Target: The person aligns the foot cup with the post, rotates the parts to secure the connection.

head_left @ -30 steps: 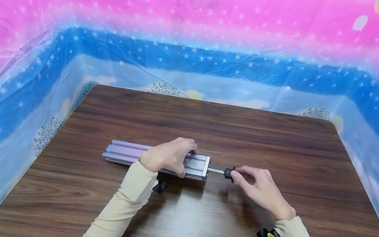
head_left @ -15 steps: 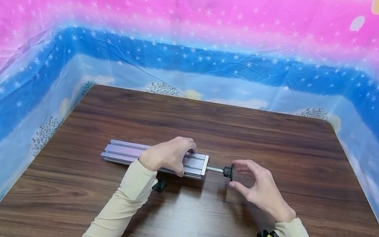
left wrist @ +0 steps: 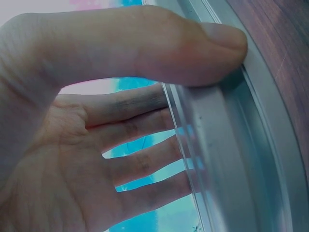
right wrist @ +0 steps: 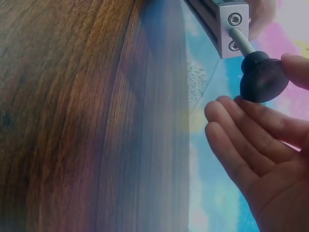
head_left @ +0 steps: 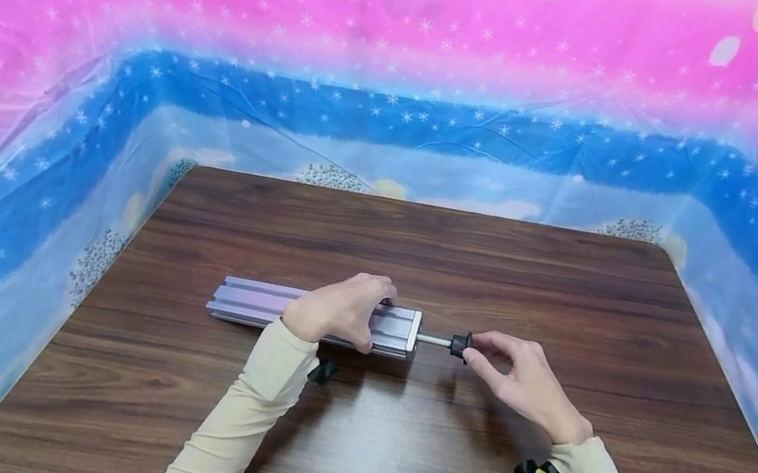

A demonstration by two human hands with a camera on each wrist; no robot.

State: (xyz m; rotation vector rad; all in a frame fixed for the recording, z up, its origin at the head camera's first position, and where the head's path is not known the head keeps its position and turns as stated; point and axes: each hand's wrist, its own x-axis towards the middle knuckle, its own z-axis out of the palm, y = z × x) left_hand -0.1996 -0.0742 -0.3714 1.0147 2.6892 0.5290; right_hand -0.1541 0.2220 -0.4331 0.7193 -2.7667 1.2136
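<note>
A silver aluminium extrusion profile [head_left: 256, 302] lies lengthwise on the table, its right end capped with an end plate. My left hand [head_left: 335, 312] grips it from above, thumb on the near side and fingers over the far side. From the end plate a threaded leveling foot [head_left: 459, 345] sticks out sideways, its metal stud partly showing. My right hand [head_left: 527, 378] pinches the foot's black base at the rim. In the right wrist view, thumb and index finger touch opposite edges of the black base [right wrist: 263, 83], the other fingers extended beside it.
The brown wood-grain table [head_left: 422, 252] carries the profile near its middle. A pink and blue patterned cloth [head_left: 400, 118] hangs around its back and sides. Two screws [right wrist: 234, 19] show in the end plate in the right wrist view.
The right hand's thumb and fingers spread apart at the foot half a second ago and now close on its rim again. The left hand and the profile stay in place.
</note>
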